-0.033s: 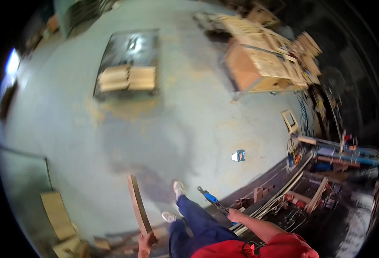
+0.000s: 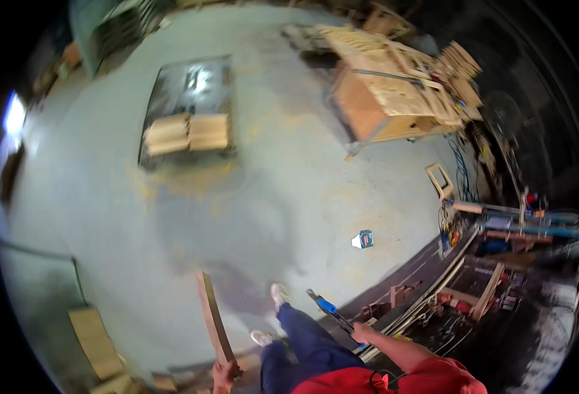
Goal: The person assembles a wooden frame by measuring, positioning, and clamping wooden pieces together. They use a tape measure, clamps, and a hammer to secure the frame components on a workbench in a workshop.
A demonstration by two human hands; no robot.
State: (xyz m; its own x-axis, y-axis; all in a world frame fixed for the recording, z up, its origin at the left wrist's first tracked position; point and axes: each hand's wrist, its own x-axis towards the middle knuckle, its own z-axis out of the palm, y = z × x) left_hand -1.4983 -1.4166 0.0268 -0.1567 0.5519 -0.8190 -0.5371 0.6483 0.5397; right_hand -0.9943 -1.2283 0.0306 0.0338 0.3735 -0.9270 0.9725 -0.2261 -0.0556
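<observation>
A plank in your left hand, a blue-handled tool in your right.

Your left hand [image 2: 225, 375] has its fingers wrapped round the wooden plank's [image 2: 212, 316] lower end; your right hand [image 2: 360, 333] grips the blue-handled tool [image 2: 327, 306], pointing over the floor [image 2: 289, 197].

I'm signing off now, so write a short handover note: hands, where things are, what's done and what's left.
Left hand: gripping the lower end of a long narrow brown wooden plank, held upright over the grey concrete floor.
Right hand: holding a slim dark tool with a blue handle, beside the cluttered workbench.
Done: both items are in hand.
Left: the plank shows no visible work yet; flat boards sit stacked on a pallet further off.
</observation>
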